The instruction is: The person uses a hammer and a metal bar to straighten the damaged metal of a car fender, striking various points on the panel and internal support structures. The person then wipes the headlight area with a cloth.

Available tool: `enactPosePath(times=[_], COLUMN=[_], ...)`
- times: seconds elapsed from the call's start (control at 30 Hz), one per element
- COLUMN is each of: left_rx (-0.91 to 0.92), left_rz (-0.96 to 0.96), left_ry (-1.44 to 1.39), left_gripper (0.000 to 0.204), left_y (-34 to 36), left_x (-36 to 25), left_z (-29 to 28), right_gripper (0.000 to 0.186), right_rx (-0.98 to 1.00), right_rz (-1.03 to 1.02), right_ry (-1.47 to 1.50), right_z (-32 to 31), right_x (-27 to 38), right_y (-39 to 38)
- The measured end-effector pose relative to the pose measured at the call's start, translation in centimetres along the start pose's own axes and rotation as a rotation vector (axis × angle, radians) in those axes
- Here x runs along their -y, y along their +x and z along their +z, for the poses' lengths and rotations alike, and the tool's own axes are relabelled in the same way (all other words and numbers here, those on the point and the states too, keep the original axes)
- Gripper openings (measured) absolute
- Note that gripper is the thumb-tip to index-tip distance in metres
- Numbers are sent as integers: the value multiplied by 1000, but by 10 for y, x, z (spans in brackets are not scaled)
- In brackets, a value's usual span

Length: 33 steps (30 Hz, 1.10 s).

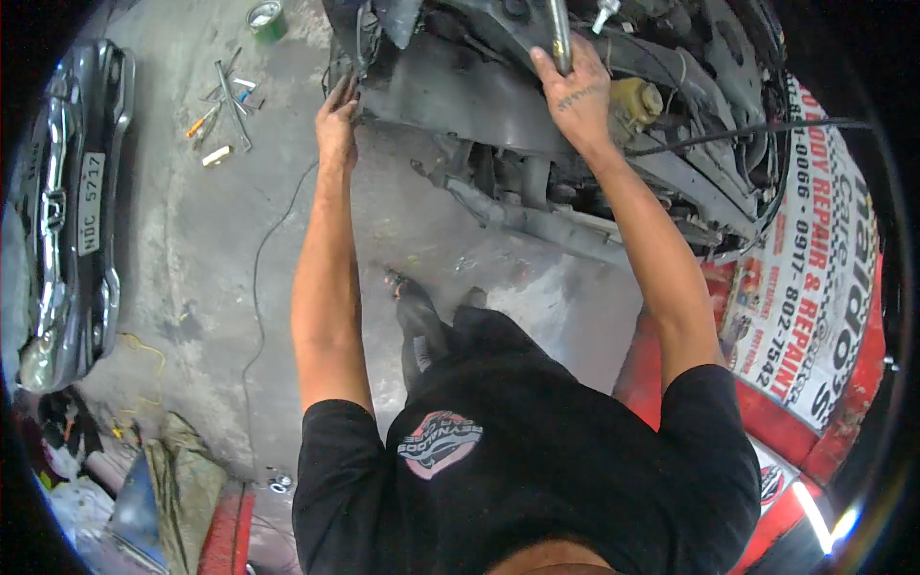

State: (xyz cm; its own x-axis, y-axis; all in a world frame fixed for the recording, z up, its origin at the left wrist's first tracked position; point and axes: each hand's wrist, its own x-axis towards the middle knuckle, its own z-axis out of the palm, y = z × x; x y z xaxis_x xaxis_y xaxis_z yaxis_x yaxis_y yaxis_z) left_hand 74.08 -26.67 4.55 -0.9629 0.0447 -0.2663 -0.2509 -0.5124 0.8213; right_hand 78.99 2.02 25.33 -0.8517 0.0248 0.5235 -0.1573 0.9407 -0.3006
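A car's stripped front end fills the upper right, with a curved dark liner (460, 91) and a yellow reservoir (634, 101). My left hand (340, 129) is raised to a dark part at the liner's left edge, its fingers curled there; exactly what they grip is hard to make out. My right hand (577, 101) is closed on an upright silver metal bar (560, 24) near the top centre, thumb along its side. A small silver fitting (605, 11) sits just right of the bar. A dark hose (728, 128) crosses right of my right wrist.
A removed bumper (91, 287) lies at the left. Scattered tools (230, 105) and a green can (265, 24) rest on the concrete floor (182, 249). A cable (256, 278) runs beside my left arm. A red-framed sign (862, 364) stands right; cloths (182, 479) lie lower left.
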Motion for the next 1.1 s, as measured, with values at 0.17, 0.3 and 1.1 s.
enactPosePath(times=[0.17,0.3,1.1], left_rx=[-23,-59,-35], left_rz=[-8,-11,-361], left_ry=[88,91,975], left_gripper=[66,68,51], left_y=[7,5,-318], left_x=[4,3,223], left_z=[20,28,-264], right_gripper=[45,53,38], right_rx=[45,44,-7], right_rz=[35,165,-42], right_ry=[46,-11,-84], right_z=[-6,2,4], right_x=[0,-3,8], right_y=[1,-13,1])
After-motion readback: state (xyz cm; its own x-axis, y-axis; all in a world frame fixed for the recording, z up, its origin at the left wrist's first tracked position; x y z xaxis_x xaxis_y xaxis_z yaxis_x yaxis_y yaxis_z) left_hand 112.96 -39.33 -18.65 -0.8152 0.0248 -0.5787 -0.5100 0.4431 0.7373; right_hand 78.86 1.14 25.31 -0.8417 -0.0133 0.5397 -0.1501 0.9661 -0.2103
